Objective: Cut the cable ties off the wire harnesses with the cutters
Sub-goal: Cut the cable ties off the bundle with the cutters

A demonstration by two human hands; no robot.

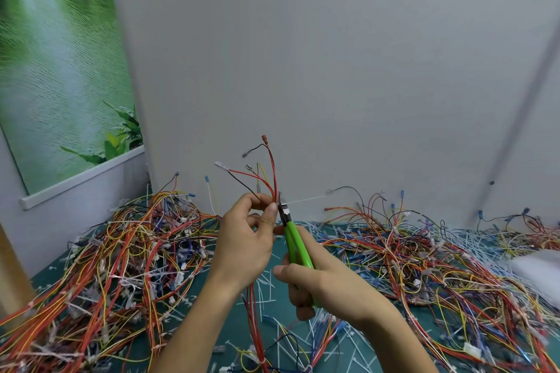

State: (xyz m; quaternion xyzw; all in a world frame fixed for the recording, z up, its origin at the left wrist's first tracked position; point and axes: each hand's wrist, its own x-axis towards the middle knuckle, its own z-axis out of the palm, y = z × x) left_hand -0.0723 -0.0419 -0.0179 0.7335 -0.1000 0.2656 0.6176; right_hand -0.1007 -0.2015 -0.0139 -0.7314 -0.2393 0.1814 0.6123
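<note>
- Harness (270, 174): held in the air over the middle of the desk (45, 280), long axis near vertical. Loose ends fan upward toward the wall (333, 70), each tipped with a small terminal. The lower run drops out of the fist down to the desk.
- Cable tie (306, 199): thin, white, on the harness just above the left thumb. Its tail sticks out roughly level, pointing right.
- Cutters (295, 244): green handles, dark head. Long axis runs steeply from the handles, low and near, up to the tip, leaning slightly left. The tip points up and away, with the head touching the harness where the tie sits. Handles lie close together; cannot tell whether the blades have bitten the tie.
- Left hand (242, 239): raised, forearm coming up from the near edge. Thumb upright, fingers curled; it pinches the harness just below the tie.
- Right hand (321, 285): lower and nearer than the left, forearm entering from the near right. Fingers wrapped round the cutter handles, thumb lying along their left side; grasping the cutters.
- Desk: left pile (121, 251) of mostly red, orange and yellow harnesses from the far left corner down the left edge. Right pile (424, 257) runs along the far and right edges. Cut ties (266, 285) lie scattered in between.
</note>
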